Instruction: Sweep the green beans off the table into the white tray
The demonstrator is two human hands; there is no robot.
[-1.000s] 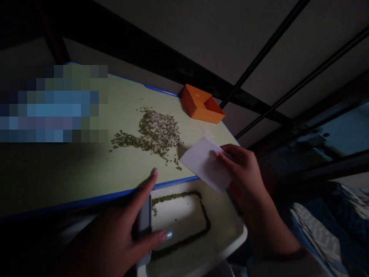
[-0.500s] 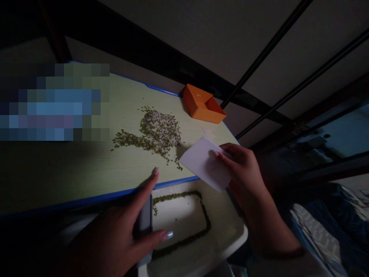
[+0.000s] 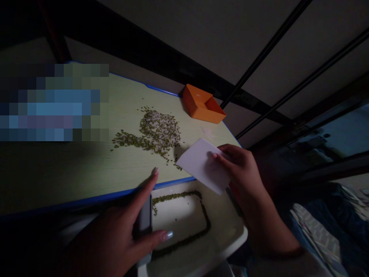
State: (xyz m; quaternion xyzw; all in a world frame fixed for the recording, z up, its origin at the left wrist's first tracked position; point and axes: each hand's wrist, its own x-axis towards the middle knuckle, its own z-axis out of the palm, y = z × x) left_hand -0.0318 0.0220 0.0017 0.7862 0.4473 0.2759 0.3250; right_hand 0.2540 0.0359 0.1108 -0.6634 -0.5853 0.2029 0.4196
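Note:
My right hand (image 3: 239, 163) pinches a white card (image 3: 203, 163), thumb on top, over the near edge of the table. The card's left corner is by a spread heap of small green beans mixed with whitish grains (image 3: 160, 130). Below the table edge is a white plastic tub (image 3: 227, 231) with green beans (image 3: 187, 241) lying along the edges of its floor. My left hand (image 3: 115, 234) grips the tub's left side at a grey handle (image 3: 145, 219). Its index finger reaches up to the table edge and its thumb lies over the tub; the other fingers are hidden.
An open orange box (image 3: 206, 107) stands at the table's back right corner. A faint pale patch of fine grains (image 3: 208, 132) lies before it. The table (image 3: 123, 173) has a blue edge. A blurred-out bluish area covers the left. Dark cloth (image 3: 319, 223) lies at the lower right.
My right hand has shifted the card slightly left and toward me, its corner now covering some stray beans. My left hand and the tub have stayed in place.

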